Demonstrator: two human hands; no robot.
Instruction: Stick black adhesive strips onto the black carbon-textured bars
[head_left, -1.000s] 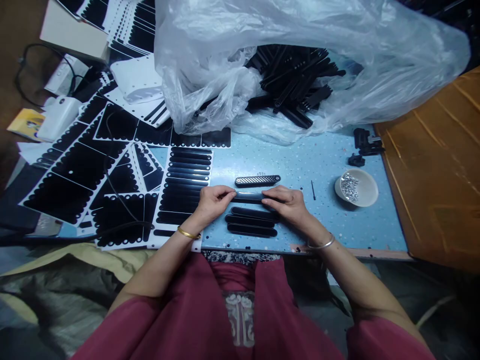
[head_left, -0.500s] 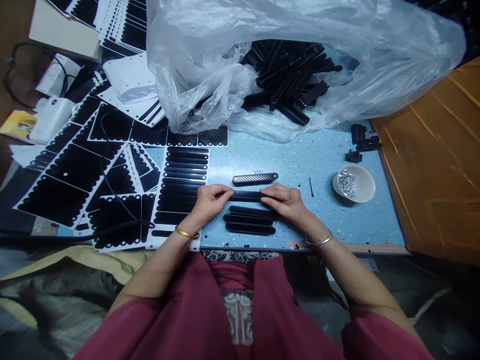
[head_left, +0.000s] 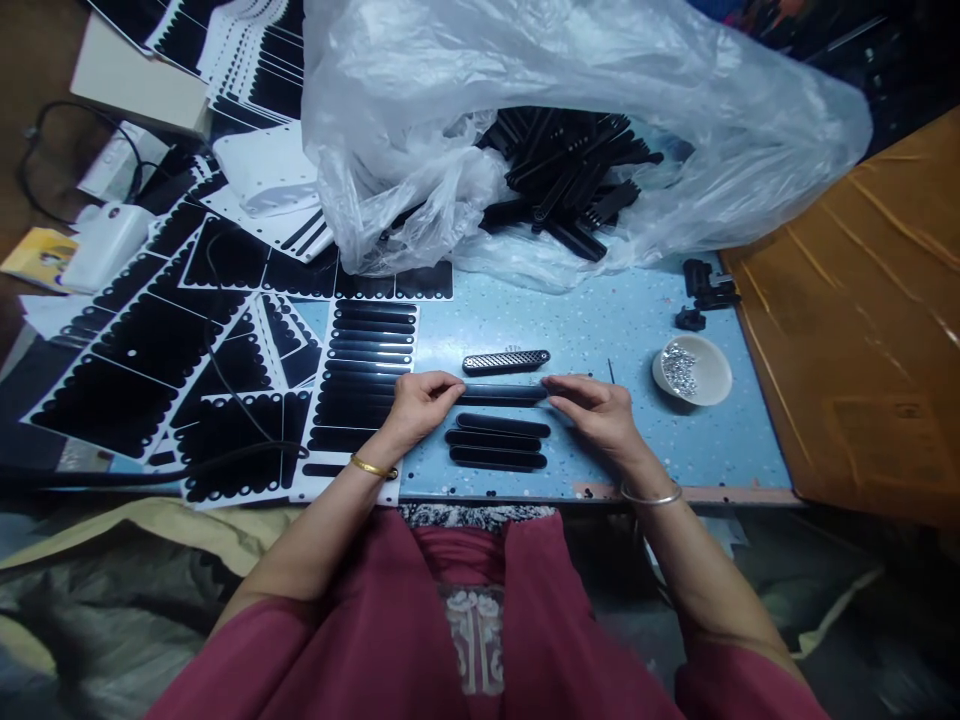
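Observation:
Between my two hands a long black strip point(head_left: 504, 394) lies level over the blue table. My left hand point(head_left: 424, 405) pinches its left end between thumb and fingertips. The thumb and fingers of my right hand point(head_left: 604, 412) are closed at the right end. Just beyond the strip is a black piece with a silvery diamond-patterned face point(head_left: 506, 361). Nearer to me, three slim black rounded-end pieces point(head_left: 497, 440) lie side by side. Left of my left hand is a white sheet of black rounded-end stickers point(head_left: 365, 385), partly covered by my wrist.
A clear plastic bag point(head_left: 585, 60) with many black plastic parts point(head_left: 562, 180) spans the back. To the right are a white bowl of small silvery pieces point(head_left: 709, 372), small black parts point(head_left: 701, 285) and a brown taped box point(head_left: 862, 350). More sticker sheets point(head_left: 142, 350) cover the left side.
My right hand has slid right along the black strip to its right end, uncovering more of it. My left hand keeps its pinch. The view has shifted slightly.

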